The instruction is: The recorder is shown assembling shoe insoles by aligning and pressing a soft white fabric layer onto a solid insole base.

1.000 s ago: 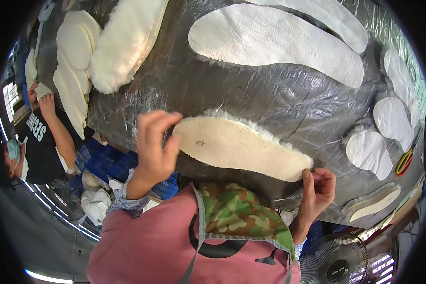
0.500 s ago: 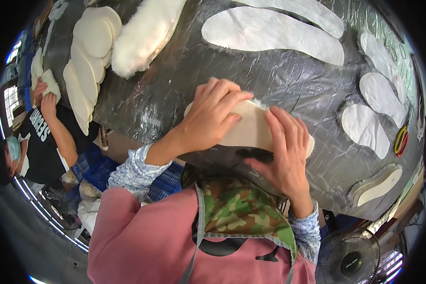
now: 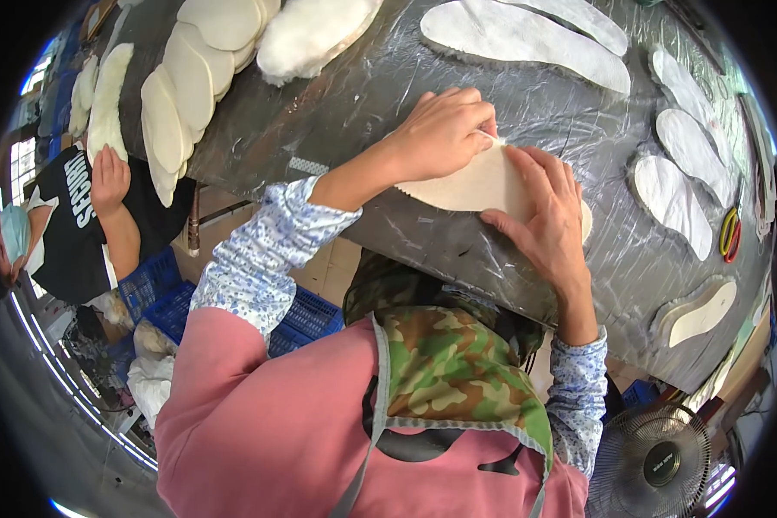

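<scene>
A cream, fleece-lined insole [image 3: 475, 188] lies on the dark table in front of me, its smooth side up. At its far edge the fingers of my left hand [image 3: 447, 129] are curled in a pinch, and they cover part of that edge. My right hand [image 3: 548, 207] is closed across the insole's right part, with the thumb on the near edge and the fingers toward the far one. The insole's right tip [image 3: 586, 221] pokes out beyond this hand. Its underside is hidden.
A stack of cream insoles [image 3: 190, 78] and a white fleece piece [image 3: 311, 39] lie far left. Pale sole-shaped pieces [image 3: 527, 43] lie beyond and to the right, near scissors [image 3: 730, 235]. A finished-looking insole [image 3: 699, 312] and a fan [image 3: 662, 464] are right; a co-worker's hand [image 3: 110, 180] is left.
My left hand has closed into a pinch at the insole's far edge. My right thumb has come onto the near edge. The camera view has shifted; the co-worker's fleece piece is now laid out longer.
</scene>
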The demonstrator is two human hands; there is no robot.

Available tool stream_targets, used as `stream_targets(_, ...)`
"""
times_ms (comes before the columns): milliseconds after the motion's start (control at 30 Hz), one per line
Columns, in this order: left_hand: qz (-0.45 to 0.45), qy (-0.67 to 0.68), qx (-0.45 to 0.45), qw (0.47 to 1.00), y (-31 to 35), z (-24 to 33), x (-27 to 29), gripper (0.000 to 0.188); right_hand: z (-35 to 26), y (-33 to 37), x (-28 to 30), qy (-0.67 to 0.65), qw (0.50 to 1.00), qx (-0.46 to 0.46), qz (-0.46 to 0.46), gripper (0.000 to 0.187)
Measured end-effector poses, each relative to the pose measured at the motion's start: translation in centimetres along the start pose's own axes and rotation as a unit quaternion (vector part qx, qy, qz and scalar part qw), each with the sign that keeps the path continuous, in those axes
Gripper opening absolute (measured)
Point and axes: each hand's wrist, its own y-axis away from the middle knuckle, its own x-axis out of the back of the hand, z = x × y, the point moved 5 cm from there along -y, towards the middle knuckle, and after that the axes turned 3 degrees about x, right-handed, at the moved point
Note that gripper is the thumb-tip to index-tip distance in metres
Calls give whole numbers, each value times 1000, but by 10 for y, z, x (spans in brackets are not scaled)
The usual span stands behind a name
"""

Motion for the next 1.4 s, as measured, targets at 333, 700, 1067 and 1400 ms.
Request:
stream_targets(333, 55, -109, 12, 992, 0, -2, -12, 14, -29, -8, -7, 43, 998, 51, -13, 90)
stream_targets(700, 145, -68, -5, 987, 28, -4, -17, 13, -36, -3, -28, 66, 993, 95, -29, 95)
stream_targets(1067, 274, -161, -75, 945, 69, 19, -31, 53, -26, 7, -39, 114, 988, 100, -17, 93)
stream_targets(1400, 165, -192, -113, 961, 85, -4, -35, 64, -27, 7, -57, 223, 967, 125, -21, 97)
